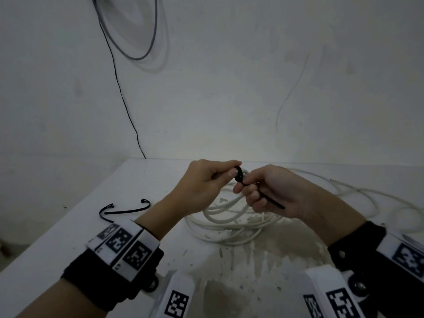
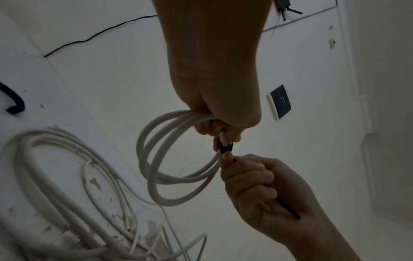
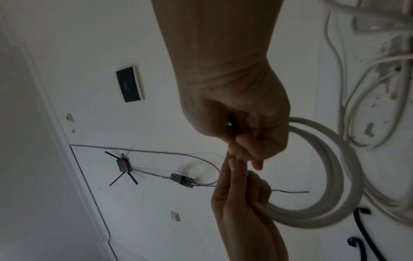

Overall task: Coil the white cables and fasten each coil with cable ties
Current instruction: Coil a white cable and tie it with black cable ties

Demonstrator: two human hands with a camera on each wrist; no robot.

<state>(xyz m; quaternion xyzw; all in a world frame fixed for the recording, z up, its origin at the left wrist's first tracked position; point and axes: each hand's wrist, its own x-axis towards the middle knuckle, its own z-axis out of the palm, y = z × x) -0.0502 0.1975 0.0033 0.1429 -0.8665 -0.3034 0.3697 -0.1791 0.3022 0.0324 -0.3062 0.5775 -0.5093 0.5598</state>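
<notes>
My left hand (image 1: 214, 180) grips a small coil of white cable (image 2: 156, 169) held above the table, its loops bunched in the fist. A black cable tie (image 1: 239, 174) is looped around the bunched strands just beyond my left fingers. My right hand (image 1: 259, 193) is curled round the tie's free tail (image 1: 273, 201), which sticks out of the fist toward my wrist. In the left wrist view the tie band (image 2: 225, 149) sits between the two hands. The right wrist view shows the same coil (image 3: 330, 176) hanging beside both hands.
A larger loose pile of white cable (image 1: 231, 223) lies on the white table (image 1: 91, 226) under my hands, with strands trailing right. Two spare black cable ties (image 1: 124, 208) lie at the left. A dark wire (image 1: 119, 88) hangs down the wall behind.
</notes>
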